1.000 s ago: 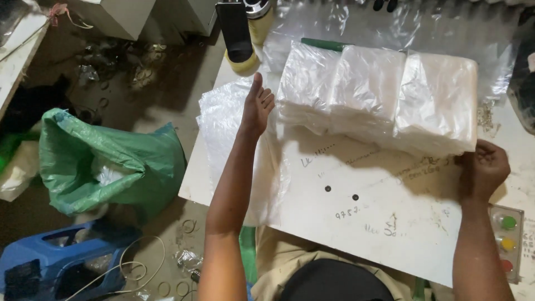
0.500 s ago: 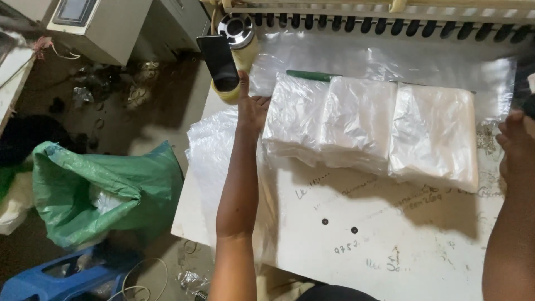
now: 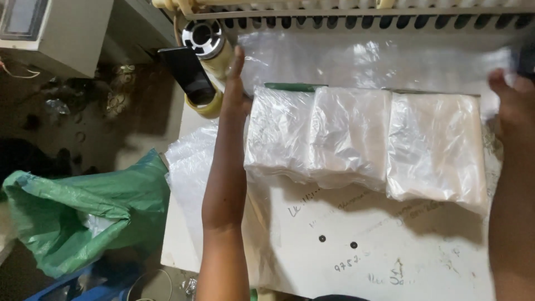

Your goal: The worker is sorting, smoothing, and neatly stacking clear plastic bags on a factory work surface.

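Plastic bag stack [image 3: 362, 139], long axis left-right

- Your stacks of clear plastic bags [image 3: 365, 139] lie flat in three side-by-side piles across the white table [image 3: 362, 251].
- Their near edges sag, crinkled; the left pile touches your left hand [image 3: 235, 92].
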